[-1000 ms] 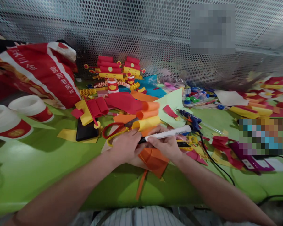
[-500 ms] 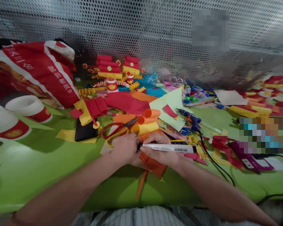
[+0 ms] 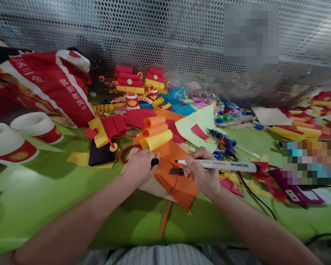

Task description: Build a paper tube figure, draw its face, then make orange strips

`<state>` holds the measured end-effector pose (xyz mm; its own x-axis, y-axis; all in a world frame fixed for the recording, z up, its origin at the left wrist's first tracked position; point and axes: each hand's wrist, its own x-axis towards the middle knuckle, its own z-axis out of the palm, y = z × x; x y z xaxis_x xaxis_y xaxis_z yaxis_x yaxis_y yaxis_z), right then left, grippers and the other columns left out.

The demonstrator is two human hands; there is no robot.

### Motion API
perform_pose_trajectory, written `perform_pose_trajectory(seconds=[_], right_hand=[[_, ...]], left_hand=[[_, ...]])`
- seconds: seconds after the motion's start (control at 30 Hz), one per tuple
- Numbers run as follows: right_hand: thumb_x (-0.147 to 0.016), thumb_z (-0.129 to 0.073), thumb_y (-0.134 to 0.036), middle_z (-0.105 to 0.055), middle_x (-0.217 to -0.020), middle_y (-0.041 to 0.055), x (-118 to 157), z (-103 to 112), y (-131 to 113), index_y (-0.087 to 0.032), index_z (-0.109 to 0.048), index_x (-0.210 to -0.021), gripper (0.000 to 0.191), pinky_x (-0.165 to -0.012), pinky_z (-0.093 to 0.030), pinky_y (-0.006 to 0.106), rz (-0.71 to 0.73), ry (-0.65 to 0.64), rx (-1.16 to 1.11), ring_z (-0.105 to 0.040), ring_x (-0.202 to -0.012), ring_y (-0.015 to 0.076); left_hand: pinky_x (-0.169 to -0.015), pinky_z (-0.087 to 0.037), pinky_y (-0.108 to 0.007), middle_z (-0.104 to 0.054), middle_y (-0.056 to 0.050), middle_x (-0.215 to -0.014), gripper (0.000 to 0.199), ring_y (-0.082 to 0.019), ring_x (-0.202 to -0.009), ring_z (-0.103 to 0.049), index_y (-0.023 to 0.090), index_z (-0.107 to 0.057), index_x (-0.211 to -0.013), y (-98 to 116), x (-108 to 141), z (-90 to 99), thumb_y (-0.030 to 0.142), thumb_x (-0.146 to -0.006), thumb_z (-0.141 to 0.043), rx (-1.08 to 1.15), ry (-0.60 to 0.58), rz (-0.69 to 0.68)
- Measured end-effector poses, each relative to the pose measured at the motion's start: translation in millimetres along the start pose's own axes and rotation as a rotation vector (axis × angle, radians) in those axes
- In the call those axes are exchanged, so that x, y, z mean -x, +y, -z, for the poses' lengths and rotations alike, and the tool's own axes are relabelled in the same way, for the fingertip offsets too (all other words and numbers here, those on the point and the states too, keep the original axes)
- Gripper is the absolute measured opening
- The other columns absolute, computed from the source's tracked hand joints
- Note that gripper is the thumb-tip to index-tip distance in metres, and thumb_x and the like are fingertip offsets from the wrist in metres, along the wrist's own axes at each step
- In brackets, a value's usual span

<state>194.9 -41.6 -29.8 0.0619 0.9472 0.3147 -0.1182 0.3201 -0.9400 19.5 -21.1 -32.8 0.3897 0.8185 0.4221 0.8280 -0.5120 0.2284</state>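
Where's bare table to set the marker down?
Biggest patch: the green table bordered by paper cups, black phone and left forearm. Smaller patch: right forearm to purple object. Crowded: around the left hand and right hand, amid orange paper.

Gap between hands: a narrow opening is left over the orange paper [image 3: 169,152], between the cap [image 3: 154,162] held in the left hand [image 3: 140,166] and the tip of the marker [image 3: 226,165] held in the right hand [image 3: 204,175].
Behind left hand: the direct way is blocked by paper rolls [image 3: 156,140].
Left: over bare table [image 3: 57,191], a low pass is allowed before the cups [image 3: 48,129] and phone [image 3: 101,156] are met.
Right: the way is crossed by the marker's body, then by the glue gun [image 3: 228,144] and its cord [image 3: 260,202].
Front: room is given between the forearms, where a flat strip [image 3: 165,219] is found.
Back: reach is closed by the mesh wall [image 3: 182,44].
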Motion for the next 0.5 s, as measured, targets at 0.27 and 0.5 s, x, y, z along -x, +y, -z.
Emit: perform_pose_trajectory(seconds=[0.27, 0.5], right_hand=[[-0.077, -0.064, -0.045, -0.057, -0.049, -0.0063, -24, 23, -1, -0.023, -0.060, -0.091, 0.026, -0.033, -0.038, 0.022, 0.245, 0.182, 0.078, -0.048, -0.034, 0.0082], [-0.079, -0.062, -0.045, -0.065, -0.065, -0.0017, -43, 39, 4, -0.023, -0.060, -0.100, 0.030, -0.041, -0.045, 0.023, 0.209, 0.239, 0.241, -0.051, -0.042, 0.0081]], left_hand=[[-0.047, -0.025, -0.025, -0.023, 0.005, -0.048, 0.042, -0.010, -0.047, -0.029, 0.022, -0.022, -0.050, -1, -2, 4.2, 0.033, -0.084, -0.045, 0.496, 0.092, 0.160], [-0.047, -0.025, -0.027, -0.025, 0.004, -0.051, 0.043, -0.010, -0.049, -0.028, 0.021, -0.025, -0.050, -4, -2, 8.5, 0.036, -0.084, -0.047, 0.687, 0.104, 0.178]])
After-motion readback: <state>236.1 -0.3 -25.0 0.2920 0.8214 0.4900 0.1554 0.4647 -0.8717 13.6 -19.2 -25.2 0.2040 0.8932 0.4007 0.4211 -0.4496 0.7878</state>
